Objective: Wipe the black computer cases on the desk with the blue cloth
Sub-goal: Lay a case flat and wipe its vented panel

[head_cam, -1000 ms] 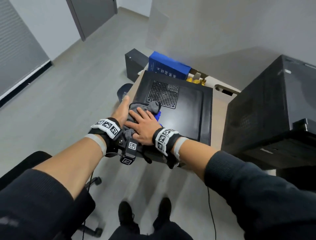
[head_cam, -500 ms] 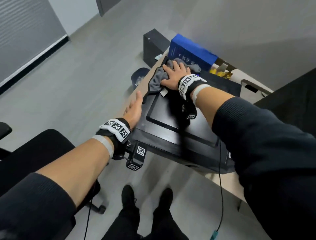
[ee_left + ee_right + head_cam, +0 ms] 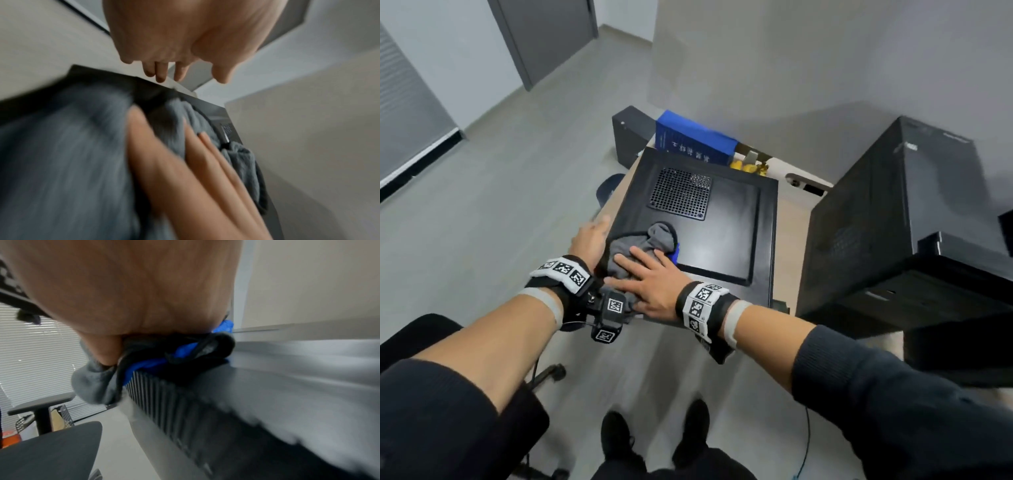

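- Both hands are on the flat case (image 3: 709, 226) in the head view: right hand (image 3: 654, 284) lies palm-down with fingers spread straight on the cloth (image 3: 643, 250), pressing it near the case's front-left corner; left hand (image 3: 590, 240) rests flat-fingered along the case's left edge, gripping nothing.
- Half a second ago my right hand had the cloth up at the far corner by the blue box (image 3: 695, 144); now it is back at the near edge, so I judge one full stroke over the left strip is done. The right part of the lid and the tall case (image 3: 893, 219) on the worktop (image 3: 789, 240) look unwiped as yet.
- Most of the cloth shows grey here, with only a blue sliver by my fingers.
- From the left wrist, the picture is smeared: grey cloth (image 3: 61, 154) fills the lower left, my right fingers (image 3: 201, 162) lie straight across it, and the left hand (image 3: 185, 40) hangs above with fingers loose.
- From the right wrist, the palm (image 3: 133, 288) blocks most of the picture; cloth (image 3: 148, 363), grey with a blue underside, bunches beneath it at the case's ribbed front (image 3: 164, 394). My fingertips are hidden, and a chair (image 3: 51, 451) sits below.
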`<state>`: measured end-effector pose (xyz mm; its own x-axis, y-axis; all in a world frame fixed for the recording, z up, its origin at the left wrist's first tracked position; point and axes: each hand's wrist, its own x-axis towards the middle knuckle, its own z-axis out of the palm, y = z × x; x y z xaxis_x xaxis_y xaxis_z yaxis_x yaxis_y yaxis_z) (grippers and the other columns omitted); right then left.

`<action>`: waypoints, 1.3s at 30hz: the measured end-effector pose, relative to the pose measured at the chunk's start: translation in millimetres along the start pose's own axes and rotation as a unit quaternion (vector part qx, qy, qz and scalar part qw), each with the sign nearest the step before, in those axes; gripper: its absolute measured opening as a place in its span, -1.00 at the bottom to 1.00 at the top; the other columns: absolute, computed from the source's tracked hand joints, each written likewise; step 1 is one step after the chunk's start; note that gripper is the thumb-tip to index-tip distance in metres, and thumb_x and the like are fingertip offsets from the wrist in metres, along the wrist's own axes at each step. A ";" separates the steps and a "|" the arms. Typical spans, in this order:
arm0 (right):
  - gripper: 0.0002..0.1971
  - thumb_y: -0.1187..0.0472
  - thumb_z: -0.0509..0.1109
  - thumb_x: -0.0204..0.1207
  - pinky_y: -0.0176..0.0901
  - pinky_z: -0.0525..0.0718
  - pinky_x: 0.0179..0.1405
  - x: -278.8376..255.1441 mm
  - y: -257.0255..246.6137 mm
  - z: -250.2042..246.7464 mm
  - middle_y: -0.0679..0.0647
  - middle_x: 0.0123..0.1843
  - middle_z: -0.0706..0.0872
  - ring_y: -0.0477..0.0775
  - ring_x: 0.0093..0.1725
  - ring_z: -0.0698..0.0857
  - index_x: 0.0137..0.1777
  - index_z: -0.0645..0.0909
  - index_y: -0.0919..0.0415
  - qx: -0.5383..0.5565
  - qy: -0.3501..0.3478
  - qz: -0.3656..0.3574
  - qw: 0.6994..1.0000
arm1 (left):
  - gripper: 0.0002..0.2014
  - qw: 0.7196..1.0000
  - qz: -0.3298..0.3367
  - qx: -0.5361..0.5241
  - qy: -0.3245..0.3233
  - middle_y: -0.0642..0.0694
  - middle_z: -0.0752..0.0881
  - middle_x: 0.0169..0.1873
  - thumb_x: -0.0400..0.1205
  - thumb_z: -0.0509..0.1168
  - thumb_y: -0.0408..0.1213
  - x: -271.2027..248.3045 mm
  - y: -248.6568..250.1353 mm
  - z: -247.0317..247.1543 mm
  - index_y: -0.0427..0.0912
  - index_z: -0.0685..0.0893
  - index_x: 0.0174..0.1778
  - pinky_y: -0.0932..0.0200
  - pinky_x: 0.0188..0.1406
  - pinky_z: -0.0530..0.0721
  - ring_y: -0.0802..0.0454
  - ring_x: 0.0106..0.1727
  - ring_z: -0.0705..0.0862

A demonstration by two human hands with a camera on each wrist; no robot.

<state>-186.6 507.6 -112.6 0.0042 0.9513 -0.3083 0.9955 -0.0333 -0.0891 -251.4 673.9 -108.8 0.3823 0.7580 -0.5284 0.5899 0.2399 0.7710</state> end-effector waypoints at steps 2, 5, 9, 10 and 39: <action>-0.29 0.01 0.23 0.59 0.37 -0.05 0.64 -32.7 11.0 10.7 0.03 0.78 -0.09 0.22 0.74 -0.15 0.72 0.05 -0.17 0.016 0.010 0.010 1.000 | -0.21 0.997 0.036 0.070 0.021 -0.31 0.51 0.53 0.50 0.24 0.32 1.7 2.6 8.6 -0.12 0.52 0.55 -0.16 0.59 0.34 -0.33 0.54 0.45; -0.28 -0.01 0.16 0.56 0.31 -0.06 0.66 -86.8 28.5 29.8 0.02 0.78 -0.10 0.20 0.74 -0.15 0.73 0.06 -0.08 0.044 0.042 0.087 0.994 | -0.24 0.994 0.093 0.045 0.025 -0.20 0.56 0.49 0.45 0.37 0.18 -5.2 18.5 30.2 -0.08 0.50 0.56 -0.14 0.58 0.40 -0.23 0.51 0.49; -0.30 -0.10 0.14 0.64 0.27 -0.11 0.68 -132.7 65.2 38.7 0.01 0.77 -0.20 0.18 0.74 -0.21 0.73 -0.05 -0.12 0.101 0.049 0.221 0.969 | -0.59 0.988 0.130 0.076 0.019 -0.11 0.71 0.32 0.57 0.40 0.02 -6.9 28.1 56.5 -0.06 0.71 0.30 -0.04 0.50 0.48 -0.17 0.42 0.61; -0.29 -0.11 0.14 0.65 0.26 -0.10 0.69 -135.6 76.1 37.2 0.03 0.77 -0.22 0.19 0.74 -0.21 0.74 -0.09 -0.12 0.113 0.045 0.249 0.961 | -0.75 0.986 0.137 0.090 0.022 -0.08 0.77 0.14 0.60 0.37 0.01 -4.0 28.6 61.6 -0.03 0.77 0.08 0.04 0.38 0.53 -0.17 0.31 0.66; -0.26 -0.14 0.15 0.66 0.46 -0.15 0.60 102.4 162.1 -60.6 0.17 0.75 -0.29 0.30 0.72 -0.26 0.73 -0.15 -0.16 0.069 -0.033 0.214 0.974 | -0.53 0.970 0.091 0.226 0.023 -0.41 0.69 0.23 0.79 -0.06 -0.06 103.1 109.8 39.7 -0.32 0.57 0.34 -0.08 0.07 0.57 -0.41 0.23 0.67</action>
<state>-19.0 618.2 -101.2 0.4048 0.8200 -0.4047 0.8821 -0.4668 -0.0634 -119.1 754.3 -92.8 0.4828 0.7918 -0.3741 0.7716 -0.1826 0.6094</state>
